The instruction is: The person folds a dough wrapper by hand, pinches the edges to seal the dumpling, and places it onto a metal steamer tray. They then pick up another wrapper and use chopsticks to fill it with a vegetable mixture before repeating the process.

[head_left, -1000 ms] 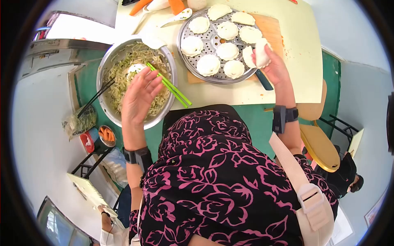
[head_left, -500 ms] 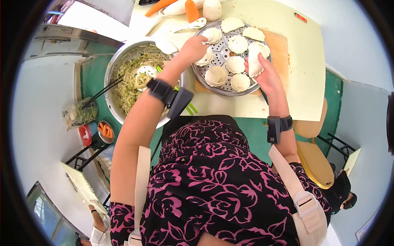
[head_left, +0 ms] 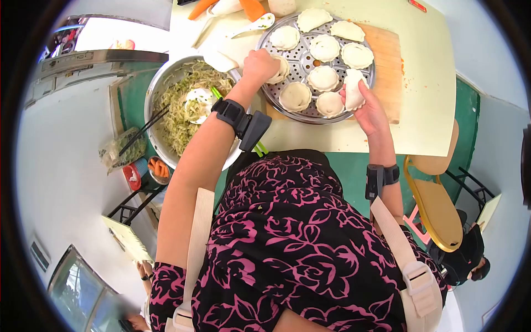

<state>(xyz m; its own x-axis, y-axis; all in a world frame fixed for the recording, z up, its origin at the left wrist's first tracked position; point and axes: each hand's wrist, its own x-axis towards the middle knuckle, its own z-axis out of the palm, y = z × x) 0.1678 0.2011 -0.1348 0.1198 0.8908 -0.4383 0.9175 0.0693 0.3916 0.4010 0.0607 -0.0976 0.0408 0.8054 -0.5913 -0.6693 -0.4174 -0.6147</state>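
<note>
A round perforated metal steamer tray (head_left: 301, 52) on the table carries several pale dumplings with crimped edges, some round, some half-moon. My left hand (head_left: 261, 67) is over the tray's left rim, its fingers curled against a round dumpling (head_left: 281, 71) and partly covering it. My right hand (head_left: 370, 112) grips a half-moon dumpling (head_left: 353, 91) between thumb and fingers, tilted up at the tray's right edge. Close to its fingers lies another round dumpling (head_left: 330, 104).
Left of the tray stands a large metal bowl (head_left: 156, 83) of shredded green filling with chopsticks (head_left: 145, 130) in it. A white spoon (head_left: 260, 23) and carrots (head_left: 253, 9) lie at the back. Under the tray is a wooden board (head_left: 389, 72). A chair (head_left: 437, 213) stands at right.
My left hand has drawn back from the upper-left dumpling to the one below it. My right hand still holds the half-moon dumpling, now lower against the tray edge. The view has shifted slightly.
</note>
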